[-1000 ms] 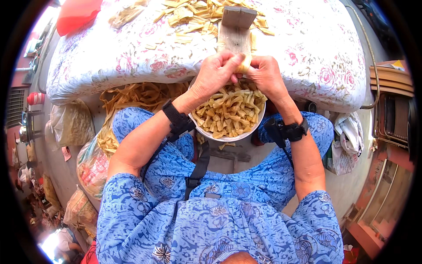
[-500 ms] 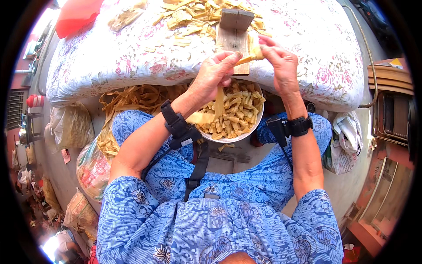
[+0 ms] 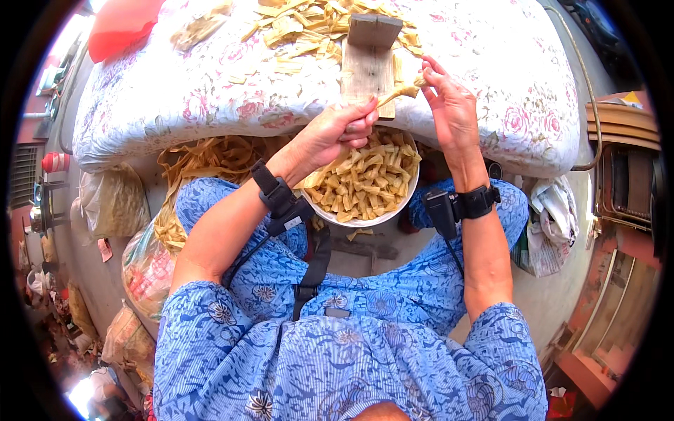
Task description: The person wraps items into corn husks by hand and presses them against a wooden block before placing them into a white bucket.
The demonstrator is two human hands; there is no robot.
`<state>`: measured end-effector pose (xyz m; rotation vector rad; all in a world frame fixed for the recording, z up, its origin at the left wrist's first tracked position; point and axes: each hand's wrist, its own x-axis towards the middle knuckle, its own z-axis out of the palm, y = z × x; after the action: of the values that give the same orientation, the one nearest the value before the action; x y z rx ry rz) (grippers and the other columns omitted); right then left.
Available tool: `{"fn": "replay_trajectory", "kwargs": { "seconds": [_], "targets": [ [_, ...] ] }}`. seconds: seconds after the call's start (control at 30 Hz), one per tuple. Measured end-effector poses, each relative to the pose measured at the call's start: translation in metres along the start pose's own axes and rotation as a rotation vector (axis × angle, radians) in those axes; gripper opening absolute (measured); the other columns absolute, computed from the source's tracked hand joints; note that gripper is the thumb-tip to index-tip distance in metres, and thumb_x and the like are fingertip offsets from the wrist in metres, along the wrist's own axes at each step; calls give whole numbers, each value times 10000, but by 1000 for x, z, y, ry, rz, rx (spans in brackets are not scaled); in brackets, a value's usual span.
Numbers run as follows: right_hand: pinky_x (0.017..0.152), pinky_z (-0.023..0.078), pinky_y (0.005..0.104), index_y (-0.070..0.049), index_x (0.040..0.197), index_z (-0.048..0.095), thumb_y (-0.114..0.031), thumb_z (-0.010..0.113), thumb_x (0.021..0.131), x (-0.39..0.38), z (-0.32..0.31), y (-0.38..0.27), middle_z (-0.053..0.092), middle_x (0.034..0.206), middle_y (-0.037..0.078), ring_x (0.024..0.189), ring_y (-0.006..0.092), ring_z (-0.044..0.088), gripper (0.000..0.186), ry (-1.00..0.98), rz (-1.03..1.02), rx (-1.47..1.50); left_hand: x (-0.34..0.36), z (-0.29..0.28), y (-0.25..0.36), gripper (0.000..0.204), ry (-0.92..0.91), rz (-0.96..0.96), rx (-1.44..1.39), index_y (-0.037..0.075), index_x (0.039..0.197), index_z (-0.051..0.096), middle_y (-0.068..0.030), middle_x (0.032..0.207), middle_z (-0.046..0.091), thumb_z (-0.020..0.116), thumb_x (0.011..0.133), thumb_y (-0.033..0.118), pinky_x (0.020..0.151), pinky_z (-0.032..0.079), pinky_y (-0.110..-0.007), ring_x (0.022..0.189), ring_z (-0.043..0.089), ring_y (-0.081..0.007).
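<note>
Between my hands, just above the near edge of the cloth-covered surface, stretches a twisted yellow corn husk strip (image 3: 401, 92). My left hand (image 3: 331, 129) is closed, with its thumb and fingers pinching the strip's near end. At the strip's far end, my right hand (image 3: 453, 105) pinches with thumb and fingers, while another finger sticks out. Behind the strip lies a wooden board (image 3: 368, 70) with an upright block at its far end. Below my hands, a white bowl (image 3: 382, 220) holds many short folded husk pieces (image 3: 365, 184). My left hand partly covers its upper left side.
Loose husk pieces (image 3: 302, 31) lie beyond the board on the flowered cloth (image 3: 491, 77). A red object (image 3: 121, 29) sits at the far left. Long husks (image 3: 210, 160) hang beside my left knee, near plastic bags (image 3: 116, 200). Another bag (image 3: 551, 224) stands by my right knee.
The loose husk length that hung under my left hand over the bowl no longer shows. The strip between my hands looks narrower and more twisted, and my right hand has turned slightly.
</note>
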<state>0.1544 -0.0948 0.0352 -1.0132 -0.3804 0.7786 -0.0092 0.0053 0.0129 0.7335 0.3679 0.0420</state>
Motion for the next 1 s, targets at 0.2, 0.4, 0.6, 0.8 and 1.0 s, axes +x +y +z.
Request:
{"fn": "replay_trajectory", "kwargs": {
  "seconds": [0.2,0.4,0.6,0.8,1.0],
  "targets": [
    [805,447,258,-10,909,651,-61,604,795,0,-5,7,594,1056,66,908,115,550,133,45,67,-50,-9,-5,2,348,-14,-55,-21,120,638,413,102,479,254,415,932,306,420,194,-176,417,187,-21],
    [721,486,256,-46,1021,595,-220,596,830,-7,-2,-1,598,1001,63,894,116,558,259,-224,289,-191,-18,-12,6,336,-47,-48,-81,103,670,434,100,481,268,401,936,305,414,197,-167,413,195,-14],
    [506,423,141,-26,1017,552,-101,615,808,-15,17,10,595,793,40,606,37,505,231,-387,431,-158,-21,-17,4,338,-53,-59,-111,99,673,435,94,491,288,396,938,305,413,202,-166,416,205,-13],
    [444,313,133,-14,956,565,-87,613,803,-15,22,18,524,692,-3,513,17,387,177,-280,358,-60,-19,-12,6,340,-21,-73,-65,105,660,433,93,486,282,408,933,307,415,200,-167,419,209,-15],
    [408,234,146,-1,861,575,-85,605,800,-16,26,19,433,572,-54,444,9,306,108,-201,319,-132,-19,-12,7,297,11,-35,-16,102,675,452,94,493,297,439,922,266,417,191,-172,429,219,-12]
  ]
}}
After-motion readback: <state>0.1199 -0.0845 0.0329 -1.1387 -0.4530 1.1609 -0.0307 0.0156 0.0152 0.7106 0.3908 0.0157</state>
